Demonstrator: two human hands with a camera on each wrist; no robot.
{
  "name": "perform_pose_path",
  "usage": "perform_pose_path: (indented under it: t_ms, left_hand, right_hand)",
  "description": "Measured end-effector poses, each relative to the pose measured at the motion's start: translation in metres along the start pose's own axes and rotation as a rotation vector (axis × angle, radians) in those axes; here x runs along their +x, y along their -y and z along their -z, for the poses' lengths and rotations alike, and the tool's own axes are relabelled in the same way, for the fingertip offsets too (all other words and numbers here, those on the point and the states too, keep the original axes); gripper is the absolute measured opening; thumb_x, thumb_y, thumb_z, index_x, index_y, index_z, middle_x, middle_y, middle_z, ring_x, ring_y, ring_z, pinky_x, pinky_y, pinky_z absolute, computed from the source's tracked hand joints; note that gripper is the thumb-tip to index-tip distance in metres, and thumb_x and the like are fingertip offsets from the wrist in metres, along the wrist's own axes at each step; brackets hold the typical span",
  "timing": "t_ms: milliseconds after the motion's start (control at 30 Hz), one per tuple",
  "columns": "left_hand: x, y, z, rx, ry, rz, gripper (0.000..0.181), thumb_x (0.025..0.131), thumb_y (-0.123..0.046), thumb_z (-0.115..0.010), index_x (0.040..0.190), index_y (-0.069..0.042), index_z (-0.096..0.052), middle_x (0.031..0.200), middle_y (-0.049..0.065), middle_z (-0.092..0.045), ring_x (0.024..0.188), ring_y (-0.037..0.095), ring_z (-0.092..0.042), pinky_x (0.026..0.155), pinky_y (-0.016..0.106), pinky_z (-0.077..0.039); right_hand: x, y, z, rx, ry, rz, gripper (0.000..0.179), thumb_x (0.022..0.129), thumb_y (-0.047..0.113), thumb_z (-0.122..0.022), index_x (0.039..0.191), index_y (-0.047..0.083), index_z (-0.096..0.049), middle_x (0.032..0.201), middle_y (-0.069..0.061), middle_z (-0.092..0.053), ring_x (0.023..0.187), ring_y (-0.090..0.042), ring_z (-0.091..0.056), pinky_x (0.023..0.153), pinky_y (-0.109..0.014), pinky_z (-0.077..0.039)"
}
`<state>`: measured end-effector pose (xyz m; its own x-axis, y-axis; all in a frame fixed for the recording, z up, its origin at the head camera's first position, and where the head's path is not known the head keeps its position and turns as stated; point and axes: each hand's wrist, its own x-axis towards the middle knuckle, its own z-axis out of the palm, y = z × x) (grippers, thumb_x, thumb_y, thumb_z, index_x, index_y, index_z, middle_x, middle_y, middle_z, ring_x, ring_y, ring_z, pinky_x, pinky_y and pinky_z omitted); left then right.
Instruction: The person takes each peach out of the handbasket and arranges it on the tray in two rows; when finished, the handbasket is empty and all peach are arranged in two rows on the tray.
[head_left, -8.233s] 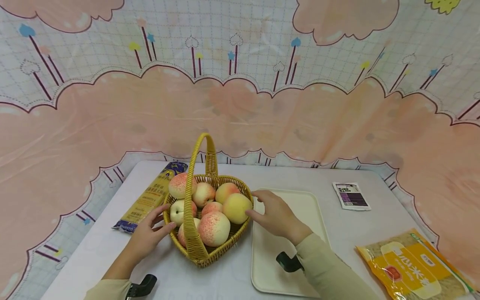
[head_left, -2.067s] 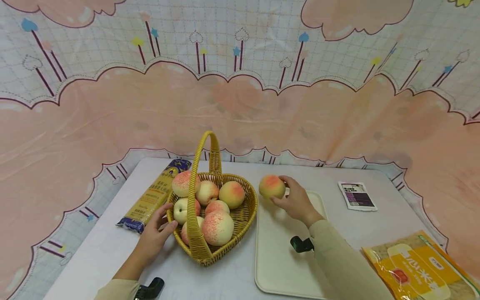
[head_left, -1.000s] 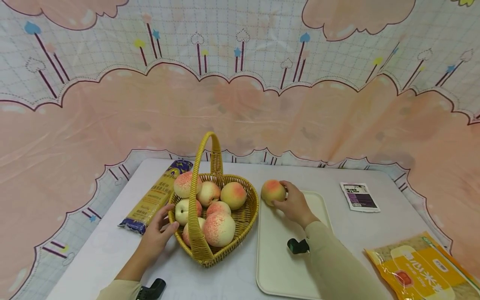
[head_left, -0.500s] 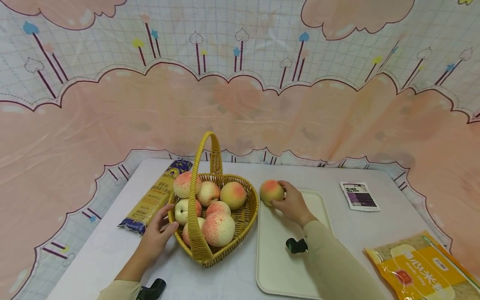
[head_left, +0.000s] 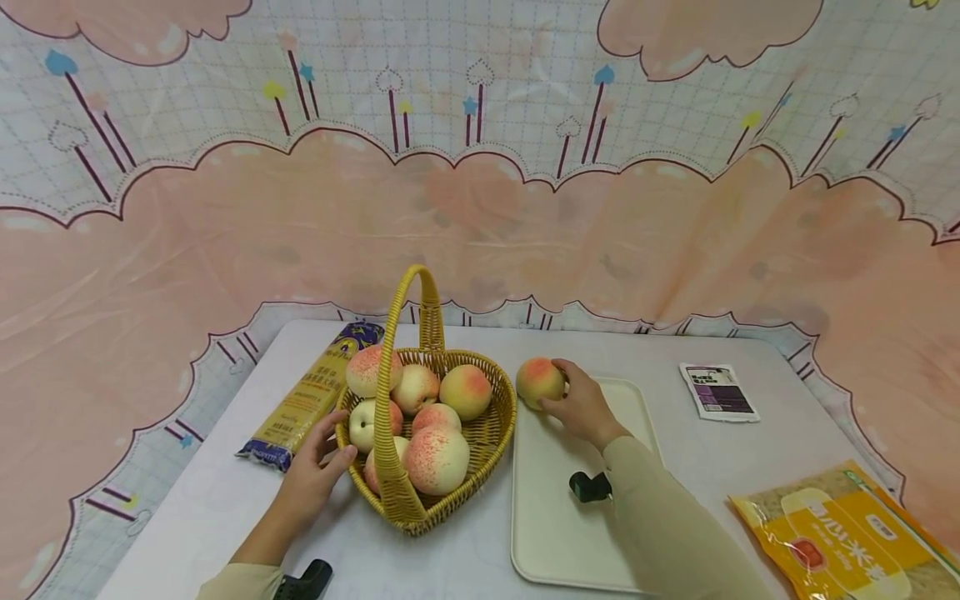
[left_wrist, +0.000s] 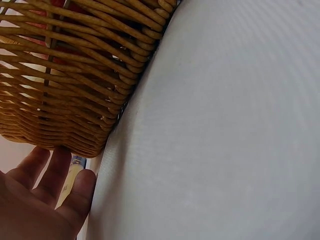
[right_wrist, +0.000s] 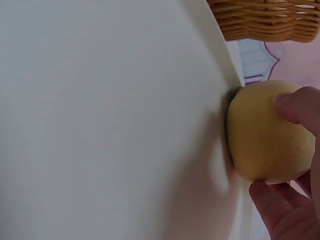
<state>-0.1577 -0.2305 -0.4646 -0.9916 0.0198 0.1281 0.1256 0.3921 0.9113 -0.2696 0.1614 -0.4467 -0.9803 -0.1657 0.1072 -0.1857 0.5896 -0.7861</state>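
In the head view, my right hand [head_left: 583, 406] grips a yellow-and-red peach [head_left: 540, 382] at the far left corner of a cream tray [head_left: 558, 533]. In the right wrist view, the peach [right_wrist: 267, 132] touches the tray's surface, thumb on one side and fingers on the other. A heart-shaped wicker basket [head_left: 495, 446] with a tall yellow handle stands left of the tray, with several peaches [head_left: 437, 460] in it. My left hand [head_left: 311, 471] rests its fingertips on the basket's left side. The left wrist view shows those fingers [left_wrist: 59, 167] against the woven wall, not wrapped round it.
A spaghetti packet [head_left: 311, 398] lies behind and left of the basket. Right of the tray are a small white-and-purple sachet [head_left: 718, 393] and, nearer, an orange bag of grain [head_left: 840, 533]. A patterned cloth [head_left: 480, 217] hangs behind the white table.
Since the earliest frame, my right hand has lifted the yellow peach from the basket and brought it down onto the tray. Over the last second it shifts slightly left. My left hand stays put.
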Motion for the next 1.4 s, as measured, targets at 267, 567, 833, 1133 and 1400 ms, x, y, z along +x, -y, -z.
perform_pose_path:
  t_ms: [267, 567, 833, 1133, 1400]
  left_hand:
    - [0.000, 0.000, 0.000, -0.002, -0.002, -0.003, 0.056, 0.103, -0.021, -0.056, 0.150, -0.003, -0.033, 0.154, 0.026, -0.031, 0.135, 0.049, -0.036, 0.104, 0.063, -0.034]
    - [-0.001, -0.001, 0.000, 0.010, -0.004, -0.005, 0.056, 0.103, -0.020, -0.056, 0.151, -0.004, -0.032, 0.155, 0.025, -0.031, 0.135, 0.048, -0.037, 0.104, 0.062, -0.035]
    - [-0.001, -0.001, 0.001, -0.007, -0.003, -0.011, 0.057, 0.102, -0.017, -0.057, 0.151, -0.003, -0.032, 0.155, 0.026, -0.030, 0.135, 0.049, -0.036, 0.104, 0.061, -0.035]
    - [-0.001, 0.000, 0.001, -0.012, -0.003, -0.006, 0.058, 0.102, -0.017, -0.057, 0.151, -0.002, -0.032, 0.155, 0.026, -0.031, 0.136, 0.049, -0.036, 0.105, 0.061, -0.034]
    - [-0.001, 0.000, 0.001, -0.010, -0.006, -0.027, 0.057, 0.102, -0.016, -0.057, 0.151, -0.002, -0.032, 0.154, 0.026, -0.032, 0.134, 0.049, -0.038, 0.103, 0.061, -0.035]
  right_hand:
    - [0.007, -0.002, -0.001, -0.014, 0.022, 0.023, 0.070, 0.086, 0.010, -0.076, 0.145, -0.007, -0.040, 0.142, -0.029, -0.049, 0.125, -0.039, -0.053, 0.100, -0.047, -0.046]
    - [0.016, -0.004, 0.000, -0.023, 0.029, 0.030, 0.071, 0.087, 0.009, -0.075, 0.146, -0.007, -0.039, 0.143, -0.029, -0.048, 0.128, -0.039, -0.051, 0.101, -0.046, -0.045]
    - [0.019, -0.002, -0.001, -0.004, 0.023, 0.008, 0.071, 0.087, 0.011, -0.075, 0.146, -0.006, -0.040, 0.143, -0.029, -0.048, 0.128, -0.039, -0.051, 0.103, -0.049, -0.043]
    - [0.019, -0.001, -0.003, -0.042, -0.012, -0.027, 0.074, 0.086, 0.020, -0.079, 0.145, -0.006, -0.043, 0.144, -0.028, -0.048, 0.131, -0.042, -0.046, 0.108, -0.052, -0.036]
    - [0.014, -0.001, 0.004, -0.074, 0.002, -0.005, 0.076, 0.087, 0.022, -0.078, 0.148, -0.005, -0.040, 0.148, -0.028, -0.043, 0.129, -0.043, -0.048, 0.106, -0.055, -0.037]
